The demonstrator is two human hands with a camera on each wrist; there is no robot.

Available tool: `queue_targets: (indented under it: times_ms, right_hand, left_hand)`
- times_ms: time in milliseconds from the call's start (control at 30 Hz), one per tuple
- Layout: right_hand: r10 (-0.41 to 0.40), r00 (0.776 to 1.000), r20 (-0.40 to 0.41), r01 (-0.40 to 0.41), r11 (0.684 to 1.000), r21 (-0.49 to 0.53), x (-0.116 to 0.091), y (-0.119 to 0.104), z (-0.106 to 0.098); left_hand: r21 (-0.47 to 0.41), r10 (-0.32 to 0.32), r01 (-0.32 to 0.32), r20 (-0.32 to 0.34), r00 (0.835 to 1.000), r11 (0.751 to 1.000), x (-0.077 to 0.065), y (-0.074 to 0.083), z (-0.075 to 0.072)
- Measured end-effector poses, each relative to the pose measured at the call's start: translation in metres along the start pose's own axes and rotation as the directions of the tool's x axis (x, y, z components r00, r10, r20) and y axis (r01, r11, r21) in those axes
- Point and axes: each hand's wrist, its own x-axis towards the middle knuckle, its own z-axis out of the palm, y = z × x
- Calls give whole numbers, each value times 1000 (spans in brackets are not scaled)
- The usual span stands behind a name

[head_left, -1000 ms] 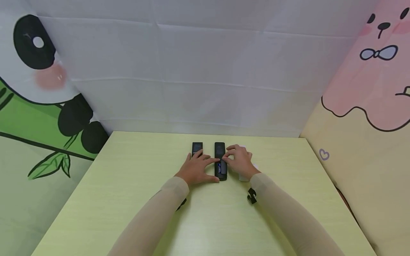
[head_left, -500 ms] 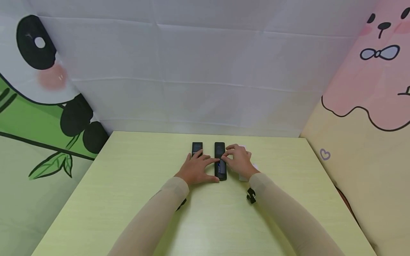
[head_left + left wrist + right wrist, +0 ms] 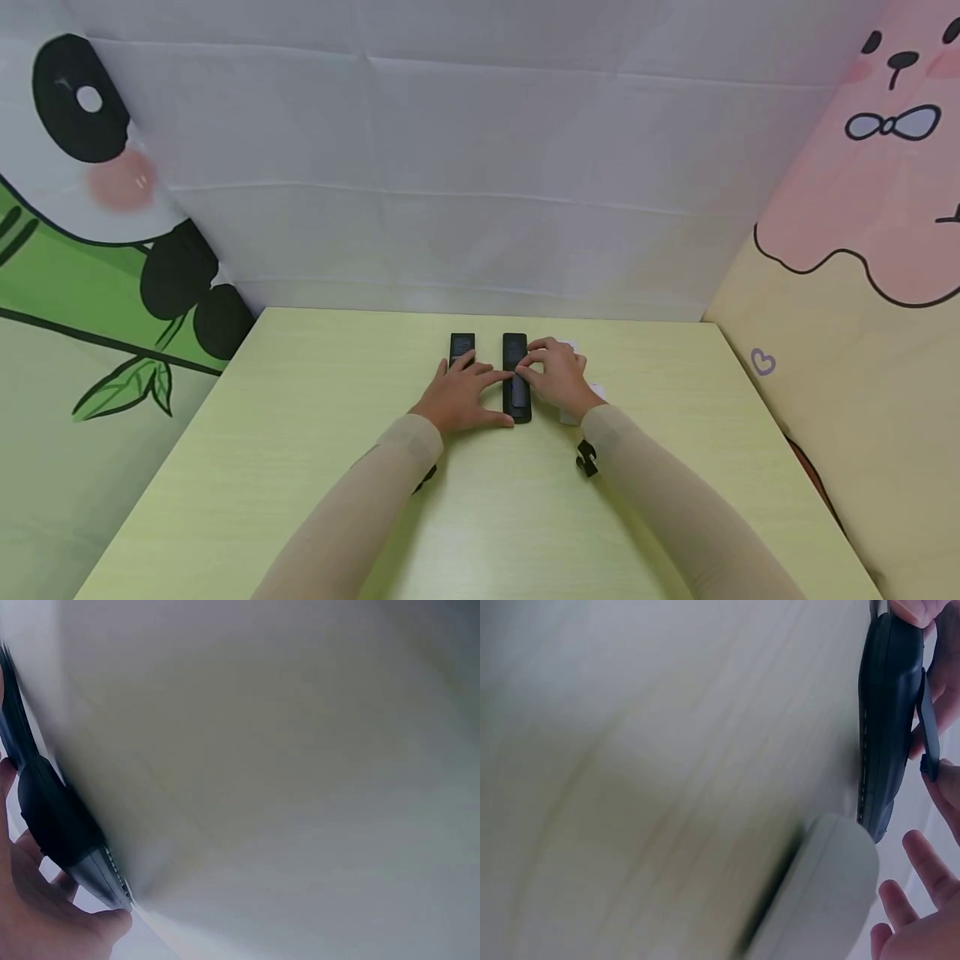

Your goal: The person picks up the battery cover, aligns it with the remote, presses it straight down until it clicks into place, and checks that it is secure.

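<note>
A black remote control [image 3: 514, 346] lies back side up on the table. Its dark battery cover [image 3: 928, 724] leans at a slant over the back, one end raised in the right wrist view. My right hand [image 3: 558, 377] pinches that raised end between thumb and finger, the other fingers spread to the side. My left hand [image 3: 463, 396] lies spread at the remote's left, index fingertip at its edge and thumb at its near end. In the left wrist view the thumb [image 3: 112, 924] touches the remote's end. The battery compartment is hidden under the cover.
A flat black item [image 3: 462, 342] with small print lies beyond my left hand, partly covered by it. A white rounded object [image 3: 817, 892] lies beneath my right hand. The pale wooden table [image 3: 337, 375] ends at a white cloth backdrop [image 3: 480, 167].
My right hand has shifted slightly left with the battery cover, which now hides the blue battery seen earlier in the compartment. The left hand and the remote control have stayed put.
</note>
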Motion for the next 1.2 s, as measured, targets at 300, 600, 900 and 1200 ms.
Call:
queue_targets:
  times_ms: [300, 600, 900, 1200]
  right_hand:
    - [4, 1000, -7, -4, 1000, -15, -1, -3, 2]
    - [13, 1000, 3, -13, 1000, -20, -7, -13, 5]
    - [32, 999, 9, -32, 999, -19, -10, -15, 5]
    - [31, 999, 12, -31, 999, -13, -12, -14, 3]
  left_hand:
    - [7, 3, -3, 0, 1000, 1000, 0, -2, 2]
    - [9, 10, -10, 14, 1000, 1000, -8, -1, -4]
    - [11, 6, -6, 27, 1000, 1000, -11, -1, -4]
    - [-20, -12, 13, 38, 999, 1000, -12, 3, -6]
